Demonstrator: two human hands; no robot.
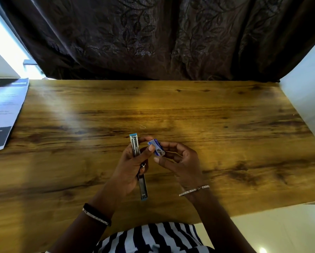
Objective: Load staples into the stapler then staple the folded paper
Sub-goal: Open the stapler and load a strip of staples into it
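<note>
My left hand (130, 168) grips a blue and silver stapler (135, 148) that is swung fully open, its two halves stretched in a line from near my body toward the far side. My right hand (180, 160) holds a small blue box of staples (157, 148) just right of the stapler's upper half. My left thumb touches the box's left edge. The folded paper (4, 110), white with dark printed bands, lies at the table's far left edge, well away from both hands.
The wooden table (171, 106) carries one small bent staple (142, 127) just beyond my hands. A dark patterned curtain (153, 37) hangs behind the table. A white wall (306, 92) borders the right side.
</note>
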